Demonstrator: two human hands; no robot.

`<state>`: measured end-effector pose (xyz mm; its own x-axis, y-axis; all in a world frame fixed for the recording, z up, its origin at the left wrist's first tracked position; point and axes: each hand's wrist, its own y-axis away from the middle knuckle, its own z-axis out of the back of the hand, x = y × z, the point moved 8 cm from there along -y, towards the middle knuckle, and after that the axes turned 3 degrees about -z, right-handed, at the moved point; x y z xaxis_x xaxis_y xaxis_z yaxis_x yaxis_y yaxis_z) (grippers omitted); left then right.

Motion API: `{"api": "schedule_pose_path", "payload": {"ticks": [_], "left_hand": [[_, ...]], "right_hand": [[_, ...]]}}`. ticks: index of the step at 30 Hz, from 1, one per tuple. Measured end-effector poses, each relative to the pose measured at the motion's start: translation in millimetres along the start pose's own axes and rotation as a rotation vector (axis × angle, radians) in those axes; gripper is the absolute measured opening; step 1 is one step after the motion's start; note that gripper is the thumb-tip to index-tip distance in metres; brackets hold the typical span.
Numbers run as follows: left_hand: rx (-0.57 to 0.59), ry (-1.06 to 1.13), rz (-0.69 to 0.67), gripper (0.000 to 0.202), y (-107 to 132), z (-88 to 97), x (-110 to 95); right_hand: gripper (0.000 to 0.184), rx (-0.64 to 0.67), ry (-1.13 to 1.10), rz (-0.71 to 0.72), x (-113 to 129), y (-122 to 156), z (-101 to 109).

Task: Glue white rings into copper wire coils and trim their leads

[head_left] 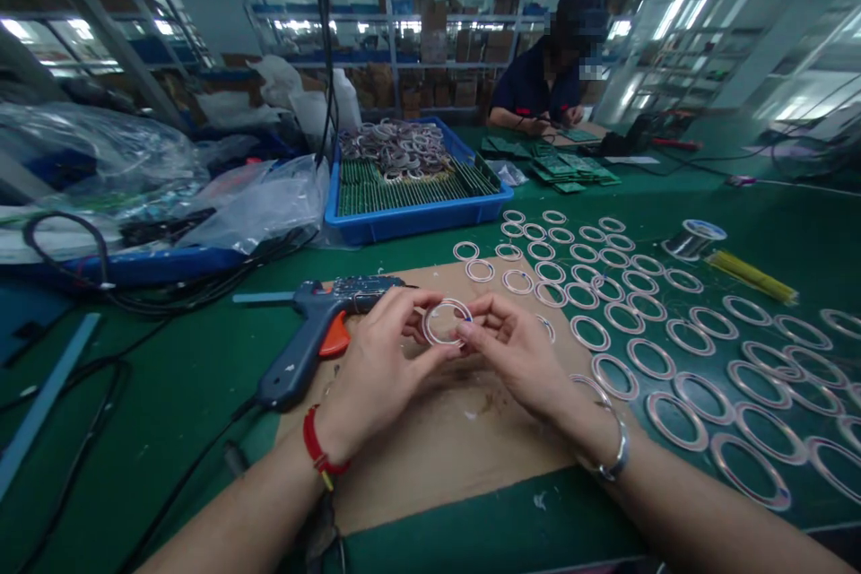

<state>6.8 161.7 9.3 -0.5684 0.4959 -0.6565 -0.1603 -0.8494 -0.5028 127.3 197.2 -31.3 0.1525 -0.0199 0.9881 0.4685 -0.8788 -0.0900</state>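
Between both hands is a wire coil ring [430, 329], held up over a brown cardboard sheet [430, 466]. My left hand [387, 354], with a red bracelet at the wrist, grips the ring's left side between thumb and fingers. On the other side, my right hand [515, 350] pinches the ring near a small blue spot; a silver bangle circles that wrist. Behind my left hand lies a blue hot glue gun [302, 350] with an orange trigger and a glue stick at its rear. Many similar coil rings [590, 334] are spread to the right, some overlapping.
A blue tray [417, 220] at the back holds green circuit boards and a pile of rings. A solder wire spool [696, 238] and yellow sticks [753, 276] lie right. Plastic bags [262, 197] and cables crowd the left. Across the table, a co-worker [548, 85] works near stacked boards [569, 166].
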Motion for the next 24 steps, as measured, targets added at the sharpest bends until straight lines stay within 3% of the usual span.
{"api": "schedule_pose_path", "payload": {"ticks": [6, 15, 21, 24], "left_hand": [[0.082, 0.299, 0.170, 0.033, 3.7, -8.6, 12.9], [0.100, 0.105, 0.068, 0.019, 1.0, 4.2, 8.1], [0.153, -0.073, 0.051, 0.023, 0.3, -3.4, 10.1], [0.092, -0.156, 0.063, 0.028, -1.2, 2.6, 13.7]], "right_hand": [[0.028, -0.023, 0.064, 0.022, 5.1, 0.3, 6.3], [0.031, 0.034, 0.136, -0.068, 7.5, 1.4, 4.3], [0.034, 0.199, 0.173, -0.233, -5.1, 3.6, 0.1], [0.031, 0.416, 0.251, -0.351, -7.0, 14.1, -5.4]]}}
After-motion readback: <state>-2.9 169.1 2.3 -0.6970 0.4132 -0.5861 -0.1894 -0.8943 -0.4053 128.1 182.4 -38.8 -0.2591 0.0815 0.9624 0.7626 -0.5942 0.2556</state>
